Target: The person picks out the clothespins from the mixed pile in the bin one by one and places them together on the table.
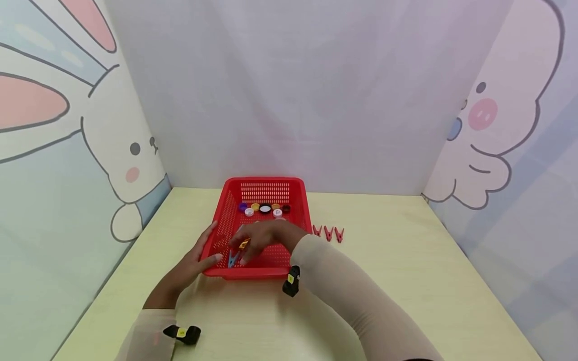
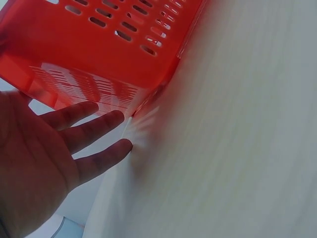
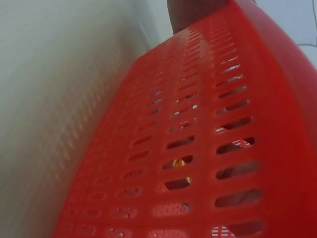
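Note:
A red plastic basket (image 1: 259, 272) with slotted walls stands on the table. At its near left corner is my left hand (image 1: 191, 263), thumb over the rim and the other fingers spread straight along the outside in the left wrist view. My right hand (image 1: 259, 239) reaches down inside the basket, fingers bent toward its floor. A yellow-orange piece (image 1: 244, 244) shows between its thumb and fingers; whether they pinch it I cannot tell. Just beside the thumb lies a light blue clothespin (image 1: 232, 259). Through the slots in the right wrist view, a bit of yellow (image 3: 177, 162) is visible.
Several round caps, among them a black-rimmed one (image 1: 265, 208), a purple one (image 1: 243, 206) and a white one (image 1: 277, 213), sit at the basket's far end. Three red clothespins, one of them the rightmost clothespin (image 1: 339, 234), lie in a row right of the basket. A pale curtain (image 1: 307, 100) hangs behind.

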Demonstrator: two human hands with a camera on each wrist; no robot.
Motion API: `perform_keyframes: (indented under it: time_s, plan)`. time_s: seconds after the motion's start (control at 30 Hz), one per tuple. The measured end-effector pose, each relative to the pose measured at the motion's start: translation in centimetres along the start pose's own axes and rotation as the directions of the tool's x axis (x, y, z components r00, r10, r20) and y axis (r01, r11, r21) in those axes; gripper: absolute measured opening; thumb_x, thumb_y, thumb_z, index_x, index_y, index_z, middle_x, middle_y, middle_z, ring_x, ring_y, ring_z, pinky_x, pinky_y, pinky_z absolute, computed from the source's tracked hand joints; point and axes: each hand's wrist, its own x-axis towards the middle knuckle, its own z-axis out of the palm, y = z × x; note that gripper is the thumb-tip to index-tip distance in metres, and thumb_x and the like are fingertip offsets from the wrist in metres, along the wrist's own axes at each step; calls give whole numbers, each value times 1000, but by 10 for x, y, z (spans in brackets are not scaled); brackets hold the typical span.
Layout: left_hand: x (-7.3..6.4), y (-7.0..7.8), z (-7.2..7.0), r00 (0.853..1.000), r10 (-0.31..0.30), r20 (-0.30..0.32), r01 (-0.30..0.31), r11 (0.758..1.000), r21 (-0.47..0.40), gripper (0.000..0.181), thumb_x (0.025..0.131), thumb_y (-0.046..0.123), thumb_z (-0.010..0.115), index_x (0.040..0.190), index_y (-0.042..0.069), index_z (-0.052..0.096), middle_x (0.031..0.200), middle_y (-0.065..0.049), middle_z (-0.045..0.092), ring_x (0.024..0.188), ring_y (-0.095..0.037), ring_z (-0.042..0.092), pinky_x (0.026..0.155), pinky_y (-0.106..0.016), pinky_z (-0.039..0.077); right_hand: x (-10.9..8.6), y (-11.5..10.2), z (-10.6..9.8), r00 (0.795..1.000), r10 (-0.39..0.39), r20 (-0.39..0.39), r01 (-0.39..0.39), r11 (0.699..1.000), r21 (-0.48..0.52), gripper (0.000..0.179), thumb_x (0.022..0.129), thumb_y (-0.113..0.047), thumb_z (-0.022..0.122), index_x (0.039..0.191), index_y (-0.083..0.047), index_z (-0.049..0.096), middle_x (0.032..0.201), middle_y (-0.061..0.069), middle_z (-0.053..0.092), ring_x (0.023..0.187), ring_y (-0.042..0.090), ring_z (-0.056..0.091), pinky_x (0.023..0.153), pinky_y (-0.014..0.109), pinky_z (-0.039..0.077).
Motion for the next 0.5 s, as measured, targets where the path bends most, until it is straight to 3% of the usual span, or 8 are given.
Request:
perform_keyframes:
  time_s: [0.27,0.5]
  plan:
    - [-3,2,3,1000,-7,-5,7,1000,4,108,99,20,74,177,29,1,170,-29,29,147,-57,44,92,-40,69,-1,4,5,1000,21,-6,-21,998,-64,82,83,-27,95,157,-30,60,153,-4,59,144,22,49,99,38,66]
    - [-3,4,3,1000,-8,-14,8,1000,7,108,99,20,74,177,31,1,169,-29,29,148,-58,42,92,-41,69,1,5,6,999,30,26,-28,998,-51,78,84,-26,94,155,-29,62,151,-2,61,138,18,51,98,36,66]
